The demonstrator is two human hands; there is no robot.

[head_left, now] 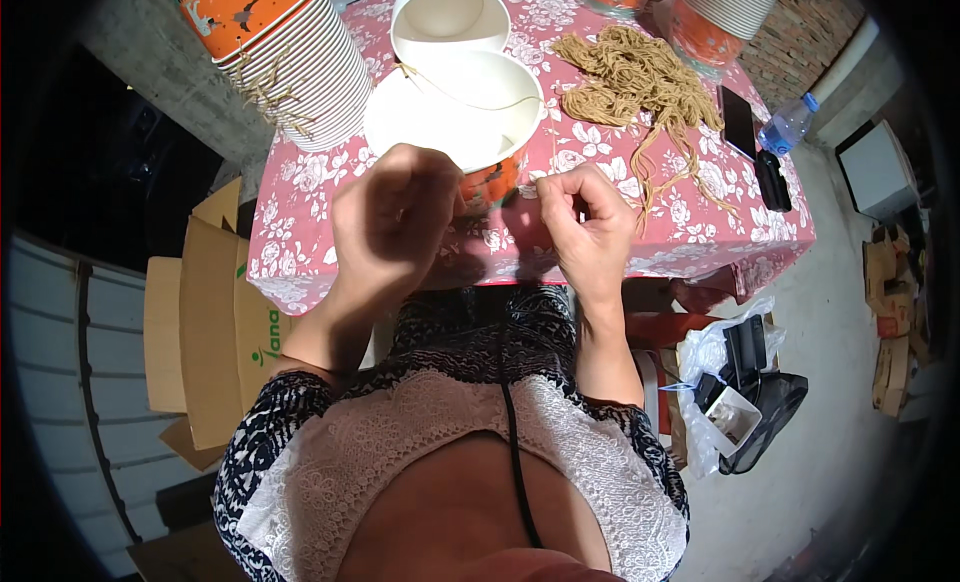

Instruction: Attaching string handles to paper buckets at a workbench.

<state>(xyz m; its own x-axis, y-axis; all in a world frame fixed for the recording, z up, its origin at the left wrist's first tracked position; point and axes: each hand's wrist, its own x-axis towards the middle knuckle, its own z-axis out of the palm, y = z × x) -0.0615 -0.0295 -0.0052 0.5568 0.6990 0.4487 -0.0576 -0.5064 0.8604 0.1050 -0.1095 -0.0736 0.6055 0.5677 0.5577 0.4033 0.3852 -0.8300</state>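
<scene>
An orange paper bucket (490, 185) with a white inside stands at the table's near middle. A thin tan cord (465, 103) crosses its white opening and reaches the rim on the right. My left hand (395, 207) is closed, fingers curled, in front of the bucket's near left side; its fingertips lie in shadow. To the right of the bucket, my right hand (592, 217) is closed in a pinch, thumb against forefinger. Whatever either hand holds is too small or hidden to make out. A loose heap of tan cords (640, 77) lies farther right.
At the left rises a tall stack of nested buckets (310, 82) with cord ends hanging on it. Behind the bucket sits another white container (450, 20). A phone (737, 122), a water bottle (788, 125) and a black case (772, 180) lie right. Cardboard boxes (215, 322) stand left.
</scene>
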